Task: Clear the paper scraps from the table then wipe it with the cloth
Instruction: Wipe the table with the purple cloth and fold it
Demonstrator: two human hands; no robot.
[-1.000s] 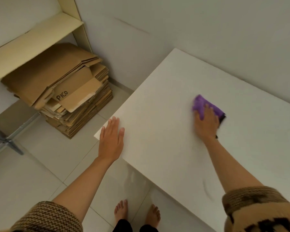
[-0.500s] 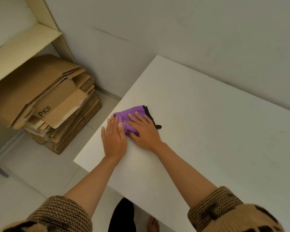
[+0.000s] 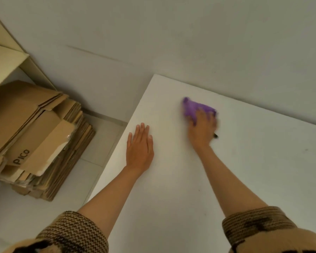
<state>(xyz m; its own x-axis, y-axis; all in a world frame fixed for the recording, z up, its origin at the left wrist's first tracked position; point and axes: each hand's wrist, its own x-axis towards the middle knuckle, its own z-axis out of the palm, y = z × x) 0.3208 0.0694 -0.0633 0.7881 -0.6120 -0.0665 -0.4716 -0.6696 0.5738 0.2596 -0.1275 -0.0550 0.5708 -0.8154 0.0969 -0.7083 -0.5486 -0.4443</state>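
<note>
Right hand [image 3: 202, 131] presses purple cloth [image 3: 192, 107] on table [image 3: 244, 170]; flattened cardboard [image 3: 26, 114] reads PICO

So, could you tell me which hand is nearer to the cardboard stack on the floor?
Left. The left hand rests flat on the table near the edge facing the cardboard stack; the right hand presses the purple cloth farther in.

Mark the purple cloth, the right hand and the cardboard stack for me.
purple cloth [image 3: 191, 108]: head view, bare fabric beyond the fingers.
right hand [image 3: 202, 129]: head view, back of the hand.
cardboard stack [image 3: 26, 110]: head view, top flattened box.
</note>
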